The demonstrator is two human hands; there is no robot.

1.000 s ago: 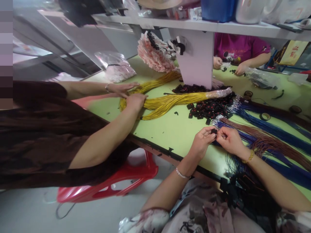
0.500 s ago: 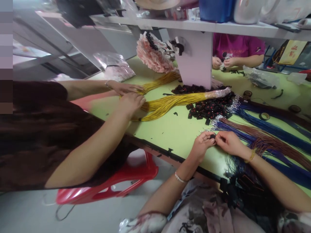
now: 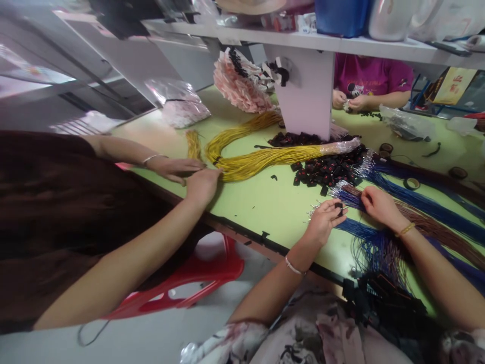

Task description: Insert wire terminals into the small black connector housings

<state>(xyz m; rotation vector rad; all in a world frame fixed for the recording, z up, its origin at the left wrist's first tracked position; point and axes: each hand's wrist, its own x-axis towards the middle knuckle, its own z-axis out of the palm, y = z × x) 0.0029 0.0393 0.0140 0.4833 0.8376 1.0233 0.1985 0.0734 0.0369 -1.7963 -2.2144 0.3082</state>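
A small black plastic connector (image 3: pixel 338 208) is between the fingers of my left hand (image 3: pixel 322 222), above the near edge of the table. To the right, my right hand (image 3: pixel 381 206) has its fingertips pressed together over a bundle of brown wires (image 3: pixel 420 217); anything pinched in them is too small to make out. Below both hands lies a bundle of blue wires (image 3: pixel 356 228), its silver-tipped ends partly behind my left hand. Beyond my hands is a heap of black connectors (image 3: pixel 322 171). More black pieces (image 3: pixel 382 298) lie at my lap.
At left, a co-worker's hands (image 3: pixel 200 184) rest by a yellow wire bundle (image 3: pixel 261 161). Another person (image 3: pixel 373 76) works across the table. A white post (image 3: pixel 306 101) holds up a loaded shelf (image 3: pixel 242 36). Tape rolls (image 3: pixel 411 183) lie at right; a red stool (image 3: pixel 212 268) stands below.
My right hand has moved away from my left, up and right to the brown wires. My left fingers have opened out, showing the black connector. The co-worker's yellow bundle has shifted.
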